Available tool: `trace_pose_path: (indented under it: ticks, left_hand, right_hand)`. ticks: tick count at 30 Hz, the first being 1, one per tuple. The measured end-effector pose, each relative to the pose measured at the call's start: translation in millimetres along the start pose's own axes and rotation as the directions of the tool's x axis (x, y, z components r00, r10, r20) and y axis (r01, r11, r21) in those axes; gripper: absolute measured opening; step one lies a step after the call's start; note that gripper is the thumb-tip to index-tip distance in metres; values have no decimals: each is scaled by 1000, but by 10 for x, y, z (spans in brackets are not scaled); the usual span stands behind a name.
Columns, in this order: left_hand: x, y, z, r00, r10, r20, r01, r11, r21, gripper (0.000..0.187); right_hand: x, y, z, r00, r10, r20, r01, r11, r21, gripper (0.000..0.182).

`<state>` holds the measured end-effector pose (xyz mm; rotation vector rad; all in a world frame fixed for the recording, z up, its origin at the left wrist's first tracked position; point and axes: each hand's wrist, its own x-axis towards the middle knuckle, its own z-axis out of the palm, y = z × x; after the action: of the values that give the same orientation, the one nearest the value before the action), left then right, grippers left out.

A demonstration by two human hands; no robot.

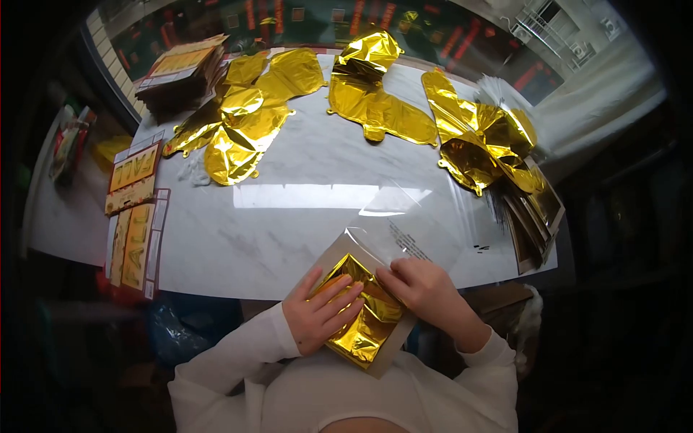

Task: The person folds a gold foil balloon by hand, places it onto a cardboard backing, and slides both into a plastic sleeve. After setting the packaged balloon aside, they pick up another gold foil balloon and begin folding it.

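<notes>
Close to my body, a folded gold foil balloon lies on a grey-brown card at the front edge of the table. My left hand rests flat on the foil, its fingers stretched out and slightly apart. At the card's upper right side, my right hand is closed, with its fingers pinching the edge of a clear plastic bag. The bag spreads beyond the card onto the table and carries small dark print. Exactly what lies between the right fingertips is partly hidden.
Crinkled gold foil balloons lie at the back left, back middle and right of the marbled table. A stack of printed cards stands back left. "FALL" packs line the left edge. Cards with clear bags lean at right.
</notes>
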<state>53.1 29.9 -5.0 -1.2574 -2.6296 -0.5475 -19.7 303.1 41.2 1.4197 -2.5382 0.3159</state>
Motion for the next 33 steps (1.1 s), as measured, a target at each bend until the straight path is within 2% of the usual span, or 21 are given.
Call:
trace_pose_path:
  ticks: [1, 3, 10, 15, 19, 21, 22, 24, 27, 33]
  left_hand:
    - [-3, -2, 6, 1000, 9, -4, -9, 1000, -10, 49]
    - [-5, 0, 12, 1000, 5, -10, -5, 1000, -11, 49]
    - [-13, -11, 62, 998, 11, -55, -11, 1000, 1, 49]
    - [-24, -17, 80, 998, 12, -56, -11, 1000, 21, 49]
    - [-29, -4, 56, 999, 7, -47, -5, 999, 39, 48]
    - [-29, -7, 48, 999, 9, -50, -7, 999, 50, 48]
    - [-28, -6, 51, 999, 16, -51, -13, 998, 61, 47]
    - [-31, -7, 82, 998, 11, -64, -8, 998, 59, 46]
    - [-35, -8, 87, 997, 8, -76, -4, 998, 55, 45]
    - [-45, -14, 122, 997, 13, -79, -9, 998, 55, 45]
  right_hand:
    - [-2, -18, -25, 1000, -5, 3, 5, 1000, -1, 28]
    - [-7, -64, -84, 988, 62, 143, -65, 998, 16, 39]
    - [54, -172, -239, 970, 124, 211, -132, 991, 24, 38]
    - [35, -251, -227, 951, 169, 260, -160, 986, -56, 41]
    - [31, -258, -207, 952, 142, 272, -127, 989, -74, 41]
    - [54, -272, -241, 967, 66, 246, -26, 986, -163, 38]
    - [61, -281, -257, 966, 62, 249, -21, 986, -163, 38]
    - [67, -297, -282, 926, 87, 367, -49, 992, -113, 38]
    - [3, -255, -215, 948, 58, 313, -9, 988, -155, 37]
    - [1, -245, -226, 939, 75, 335, -26, 988, -149, 32]
